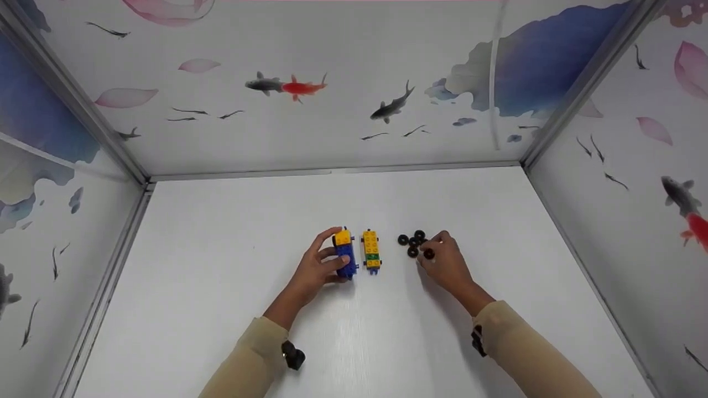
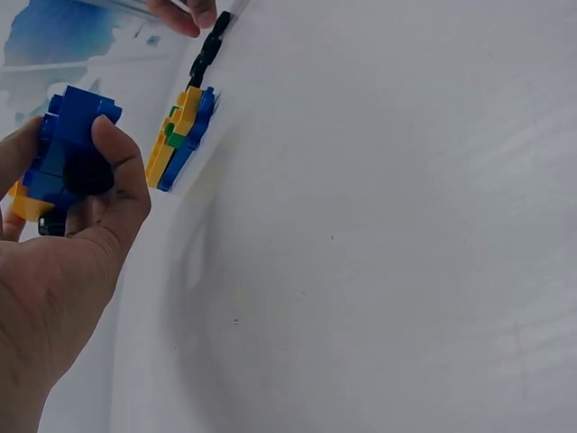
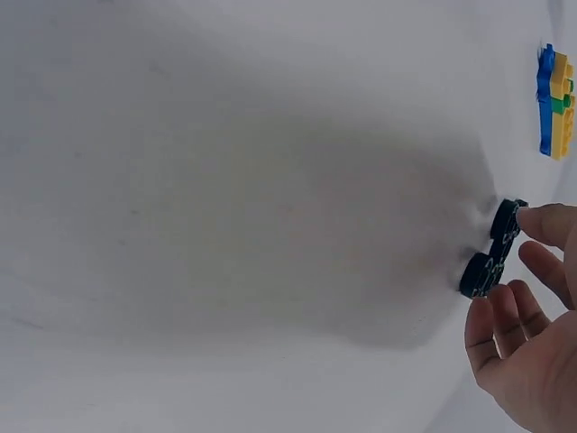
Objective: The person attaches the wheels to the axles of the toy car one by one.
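Observation:
In the head view my left hand (image 1: 318, 271) grips a blue and yellow toy-brick vehicle (image 1: 346, 260), thumb on its near side. Black wheels (image 2: 87, 174) show on its underside in the left wrist view. To its right stands a second toy-brick vehicle (image 1: 371, 249), yellow and green on a blue base; no wheels show on it. My right hand (image 1: 447, 264) is at a cluster of several small black wheels (image 1: 413, 242). In the right wrist view its fingers are spread apart, and one fingertip touches a wheel (image 3: 508, 219). Part of the cluster is hidden behind that hand.
The white tabletop (image 1: 221, 237) carries the second vehicle and the loose wheels. Printed panels (image 1: 343, 138) with fish and petals enclose the back and both sides, with metal rails (image 1: 276, 174) along their lower edges.

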A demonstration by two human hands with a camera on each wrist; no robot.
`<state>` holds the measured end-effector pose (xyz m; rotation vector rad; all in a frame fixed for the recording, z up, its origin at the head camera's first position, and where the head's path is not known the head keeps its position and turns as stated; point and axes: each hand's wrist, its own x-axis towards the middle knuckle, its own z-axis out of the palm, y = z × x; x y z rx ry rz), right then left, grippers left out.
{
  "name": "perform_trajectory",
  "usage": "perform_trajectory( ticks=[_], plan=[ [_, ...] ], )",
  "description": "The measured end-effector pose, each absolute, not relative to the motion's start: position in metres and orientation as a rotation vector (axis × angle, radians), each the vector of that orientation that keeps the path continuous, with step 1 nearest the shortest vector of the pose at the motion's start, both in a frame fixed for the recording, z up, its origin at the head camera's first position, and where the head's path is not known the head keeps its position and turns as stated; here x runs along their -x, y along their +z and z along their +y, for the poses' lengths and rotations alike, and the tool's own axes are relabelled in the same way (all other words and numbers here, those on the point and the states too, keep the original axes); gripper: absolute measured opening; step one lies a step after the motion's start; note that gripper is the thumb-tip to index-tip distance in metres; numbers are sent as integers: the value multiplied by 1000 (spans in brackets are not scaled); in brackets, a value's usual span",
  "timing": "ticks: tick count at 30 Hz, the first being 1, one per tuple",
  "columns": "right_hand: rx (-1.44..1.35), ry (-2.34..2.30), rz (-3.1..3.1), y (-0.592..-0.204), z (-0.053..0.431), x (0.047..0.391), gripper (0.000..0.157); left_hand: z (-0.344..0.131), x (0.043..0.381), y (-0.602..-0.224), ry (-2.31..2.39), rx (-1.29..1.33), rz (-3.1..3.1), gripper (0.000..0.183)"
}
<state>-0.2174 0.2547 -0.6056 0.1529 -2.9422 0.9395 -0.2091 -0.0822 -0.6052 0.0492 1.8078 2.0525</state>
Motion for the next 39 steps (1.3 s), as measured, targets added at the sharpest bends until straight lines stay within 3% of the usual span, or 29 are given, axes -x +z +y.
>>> perform_trajectory(
  ticks=[10, 28, 39],
  plan=[
    [-123, 921, -2960, -613, 267, 219, 14, -81, 209, -606, 2046, -40, 1823, 71],
    [-92, 844, -2979, -614, 270, 217, 15, -82, 207, -608, 2057, -33, 1841, 63],
    [-168, 1030, -2858, -604, 261, 219, 20, -80, 207, -604, 2045, -11, 1838, 65]
  ],
)
